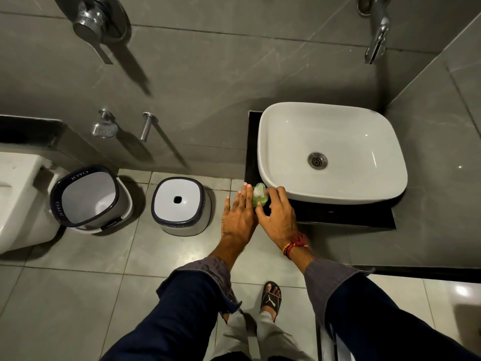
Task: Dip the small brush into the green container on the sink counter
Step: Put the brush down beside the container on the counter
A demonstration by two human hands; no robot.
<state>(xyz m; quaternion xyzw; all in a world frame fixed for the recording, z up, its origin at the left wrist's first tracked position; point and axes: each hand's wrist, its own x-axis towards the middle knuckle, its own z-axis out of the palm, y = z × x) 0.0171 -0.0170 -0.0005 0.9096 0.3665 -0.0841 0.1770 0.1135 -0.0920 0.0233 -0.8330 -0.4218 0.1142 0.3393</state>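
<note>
A small green container (pixel 259 199) with a pale flip lid standing open sits on the black sink counter (pixel 338 217), at its front left corner beside the white basin (pixel 330 152). My left hand (pixel 238 214) lies flat against the container's left side, fingers straight. My right hand (pixel 277 212) curls around its right side, with fingertips touching the green body and the lid. No brush shows in either hand or on the counter.
A white stool (pixel 179 204) and a white bucket (pixel 91 196) stand on the tiled floor to the left. A toilet (pixel 18 196) is at the far left. A wall tap (pixel 377 35) hangs above the basin. My sandalled foot (pixel 270 298) is below the hands.
</note>
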